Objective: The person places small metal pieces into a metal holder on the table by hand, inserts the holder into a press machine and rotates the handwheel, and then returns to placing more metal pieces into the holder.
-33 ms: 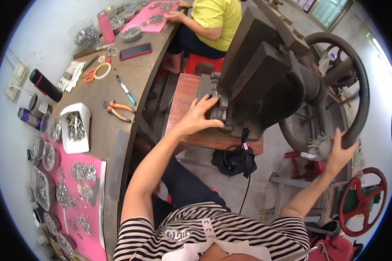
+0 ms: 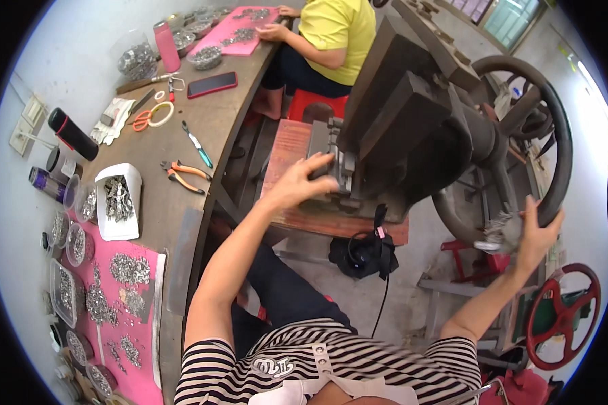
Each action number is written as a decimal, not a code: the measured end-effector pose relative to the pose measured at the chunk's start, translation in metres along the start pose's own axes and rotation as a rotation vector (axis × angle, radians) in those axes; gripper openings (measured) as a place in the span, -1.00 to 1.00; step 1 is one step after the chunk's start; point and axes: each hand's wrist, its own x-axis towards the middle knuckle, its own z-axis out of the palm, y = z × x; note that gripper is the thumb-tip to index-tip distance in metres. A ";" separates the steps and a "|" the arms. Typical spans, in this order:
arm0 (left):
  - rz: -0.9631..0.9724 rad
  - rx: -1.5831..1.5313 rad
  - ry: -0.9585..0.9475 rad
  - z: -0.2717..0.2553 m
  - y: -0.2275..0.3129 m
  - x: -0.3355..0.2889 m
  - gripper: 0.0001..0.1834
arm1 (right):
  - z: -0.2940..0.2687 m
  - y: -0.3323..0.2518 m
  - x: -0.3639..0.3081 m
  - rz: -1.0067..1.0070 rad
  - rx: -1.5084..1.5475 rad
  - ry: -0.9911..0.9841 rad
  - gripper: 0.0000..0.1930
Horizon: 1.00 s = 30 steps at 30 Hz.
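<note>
1. The dark press (image 2: 402, 115) stands on a reddish wooden board (image 2: 287, 148). The left hand (image 2: 298, 183) has its grip open, fingers spread at the tooling block (image 2: 345, 170) on the press's near side; contact is hard to tell.
2. The right hand (image 2: 536, 235) has its grip closed around the rim of the handwheel (image 2: 566, 135). Turning it with left fingers under moving tooling could pinch them — likely the gravest risk.
3. A workpiece seated crookedly might jam or bend; I cannot make one out there.
4. Orange-handled pliers (image 2: 184, 177) lie near the tabletop's (image 2: 159, 216) edge — a stray left elbow could knock them off.
</note>
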 end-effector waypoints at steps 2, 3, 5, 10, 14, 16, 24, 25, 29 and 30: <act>0.020 -0.304 0.245 -0.009 -0.011 0.019 -0.39 | -0.008 -0.028 0.028 -0.074 0.097 0.021 -0.39; 0.089 -0.326 0.352 -0.007 -0.020 0.044 -0.43 | -0.003 -0.034 0.045 -0.156 0.241 0.075 -0.37; 0.268 -0.362 0.301 0.009 -0.060 0.082 -0.41 | 0.002 -0.045 0.077 -0.252 0.244 0.081 -0.36; 0.160 0.013 0.131 0.001 -0.028 0.057 -0.45 | -0.006 -0.035 0.133 -0.280 0.156 0.020 -0.33; 0.192 0.578 0.224 0.008 0.023 0.000 -0.60 | 0.004 -0.058 0.122 -0.375 0.203 0.075 -0.49; 0.257 0.587 0.305 0.029 0.020 -0.008 -0.68 | 0.037 -0.085 0.053 -0.478 0.276 0.091 -0.55; 0.113 0.755 0.812 0.004 0.044 -0.176 -0.64 | 0.197 -0.160 -0.203 -0.661 0.449 -1.028 -0.42; 0.059 0.809 0.896 -0.001 0.050 -0.204 -0.61 | 0.212 -0.169 -0.219 -0.649 0.512 -1.181 -0.46; -0.239 0.940 1.080 0.002 0.074 -0.312 -0.63 | 0.228 -0.240 -0.286 -1.018 0.908 -1.234 -0.57; -0.323 0.962 1.130 0.007 0.080 -0.337 -0.63 | 0.224 -0.257 -0.306 -1.004 0.944 -1.312 -0.57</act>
